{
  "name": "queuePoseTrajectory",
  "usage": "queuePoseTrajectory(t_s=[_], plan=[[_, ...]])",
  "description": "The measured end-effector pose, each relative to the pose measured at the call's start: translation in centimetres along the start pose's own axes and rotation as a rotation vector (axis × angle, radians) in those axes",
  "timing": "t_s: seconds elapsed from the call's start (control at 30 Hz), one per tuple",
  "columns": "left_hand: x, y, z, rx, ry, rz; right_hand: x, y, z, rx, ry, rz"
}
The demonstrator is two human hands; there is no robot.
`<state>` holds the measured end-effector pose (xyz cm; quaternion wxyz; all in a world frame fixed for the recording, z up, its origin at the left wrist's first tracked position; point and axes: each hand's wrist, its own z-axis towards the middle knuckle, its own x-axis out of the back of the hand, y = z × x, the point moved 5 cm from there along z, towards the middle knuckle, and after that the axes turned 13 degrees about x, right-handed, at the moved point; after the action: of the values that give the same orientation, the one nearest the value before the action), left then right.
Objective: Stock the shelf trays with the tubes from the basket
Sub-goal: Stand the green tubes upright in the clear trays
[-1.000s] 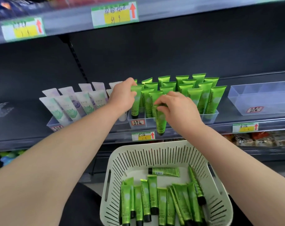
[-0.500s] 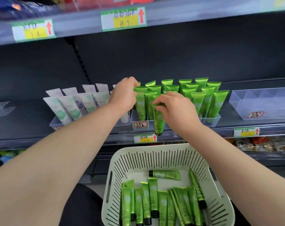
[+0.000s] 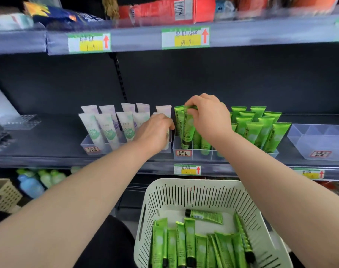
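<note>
My right hand (image 3: 209, 117) pinches the crimped top of a green tube (image 3: 187, 130), which stands cap-down in the front left cell of the clear middle tray (image 3: 191, 153). Several green tubes (image 3: 259, 126) fill that tray to the right. My left hand (image 3: 155, 130) rests at the left wall of the tray, fingers curled, beside the white tubes; whether it grips anything is hidden. A white slatted basket (image 3: 199, 192) below holds several green tubes (image 3: 190, 242) lying flat.
A clear tray of white tubes (image 3: 106, 128) stands to the left. An empty clear tray (image 3: 319, 140) sits at the right. The upper shelf edge (image 3: 145, 39) carries price tags. Bottles (image 3: 40, 180) and a beige crate (image 3: 4, 196) sit low left.
My right hand has lifted and moved the green tube into the tray's front left cell. My left hand dropped from the tube tops to the tray's left wall. The camera tilted up.
</note>
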<state>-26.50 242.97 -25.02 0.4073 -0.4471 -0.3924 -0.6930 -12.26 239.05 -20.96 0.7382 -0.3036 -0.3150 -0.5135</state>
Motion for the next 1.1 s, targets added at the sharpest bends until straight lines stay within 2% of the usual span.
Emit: queuePoseTrajectory(t_s=[0.4, 0.8, 1.1], plan=[[-1.7, -1.5, -0.3, 0.000, -0.027, -0.045, -5.5, 0.8, 1.0, 0.032, -0.163, -0.119], [-2.1, 0.4, -0.9, -0.023, -0.039, -0.030, -3.4, 1.8, -1.6, 0.073, -0.023, -0.086], [-2.5, 2.8, -2.6, 0.083, -0.023, -0.087, -1.6, 4.6, -7.6, -0.009, -0.085, -0.143]])
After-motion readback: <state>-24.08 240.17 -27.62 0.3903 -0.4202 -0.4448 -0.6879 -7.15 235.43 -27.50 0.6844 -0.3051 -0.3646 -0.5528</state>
